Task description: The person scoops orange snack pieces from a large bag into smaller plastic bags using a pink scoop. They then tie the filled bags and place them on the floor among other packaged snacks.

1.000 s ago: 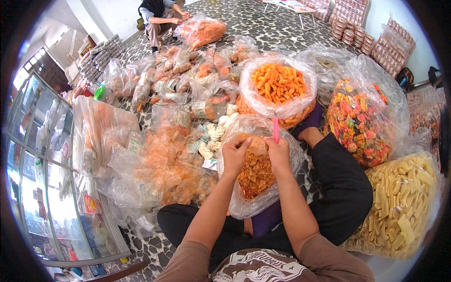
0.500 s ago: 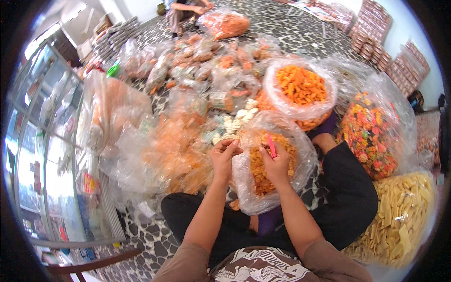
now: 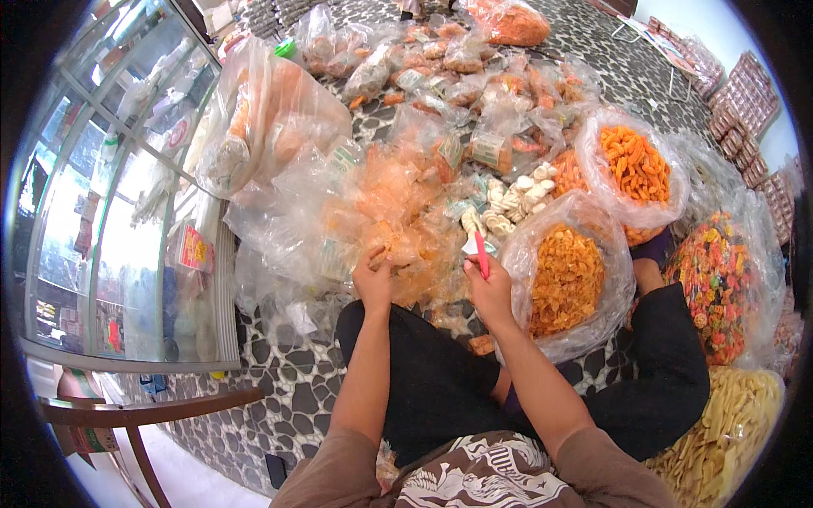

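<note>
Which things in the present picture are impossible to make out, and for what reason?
In the head view:
- Left hand: its grip is unclear; crumpled clear plastic blends in around the fingertips.
- Pink tool: the part within the right hand is hidden by fingers.
- Co-worker: cut off by the upper edge.
- Yellow chip bag: cut off by the lens rim.

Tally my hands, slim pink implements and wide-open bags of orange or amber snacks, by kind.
Hands: 2 (left hand, right hand)
Slim pink implement: 1
Open bag of orange curls: 1
Open bag of amber chips: 1
Total: 5
</note>
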The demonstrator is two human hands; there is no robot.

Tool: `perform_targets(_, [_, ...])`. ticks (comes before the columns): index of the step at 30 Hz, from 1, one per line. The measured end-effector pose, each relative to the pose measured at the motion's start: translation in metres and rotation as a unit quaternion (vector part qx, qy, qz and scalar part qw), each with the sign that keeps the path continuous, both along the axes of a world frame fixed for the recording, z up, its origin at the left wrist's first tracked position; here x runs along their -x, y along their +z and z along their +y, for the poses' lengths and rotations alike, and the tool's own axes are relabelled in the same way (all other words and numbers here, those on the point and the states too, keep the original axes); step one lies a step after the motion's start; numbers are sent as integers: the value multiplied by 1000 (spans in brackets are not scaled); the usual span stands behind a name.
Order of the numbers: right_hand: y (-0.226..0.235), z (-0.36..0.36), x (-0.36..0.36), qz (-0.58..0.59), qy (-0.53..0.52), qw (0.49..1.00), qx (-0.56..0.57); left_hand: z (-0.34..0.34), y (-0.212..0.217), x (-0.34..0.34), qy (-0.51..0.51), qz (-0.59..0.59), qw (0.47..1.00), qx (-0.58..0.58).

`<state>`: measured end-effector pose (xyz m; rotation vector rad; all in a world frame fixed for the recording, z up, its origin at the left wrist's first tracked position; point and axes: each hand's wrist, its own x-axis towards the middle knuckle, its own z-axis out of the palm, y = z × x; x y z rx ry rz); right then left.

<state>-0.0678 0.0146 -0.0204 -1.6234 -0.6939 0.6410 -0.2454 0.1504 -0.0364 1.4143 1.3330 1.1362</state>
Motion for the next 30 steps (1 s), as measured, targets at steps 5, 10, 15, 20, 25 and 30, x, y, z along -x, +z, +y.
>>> perform_targets(5, [-31, -20, -13, -170, 121, 951, 228, -27, 3, -6, -21, 228, 966, -123])
perform_targets(10, [-38, -62, 4, -121, 161, 925, 321, -60, -6, -34, -247, 289, 924, 37])
perform_targets(15, [-47, -100, 37, -245, 177, 888, 346, -54, -19, -30, -269, 216, 934, 90])
perform_targets(20, [-58, -92, 27, -218, 254, 848, 410, -51, -23, -26, -253, 149, 948, 120])
perform_targets(25, [-64, -89, 17, -202, 250, 850, 418, -53, -28, -27, -244, 105, 953, 144])
perform_targets(30, [-54, -76, 12, -166, 69, 947, 266, -55, -16, -27, -244, 7, 944, 221])
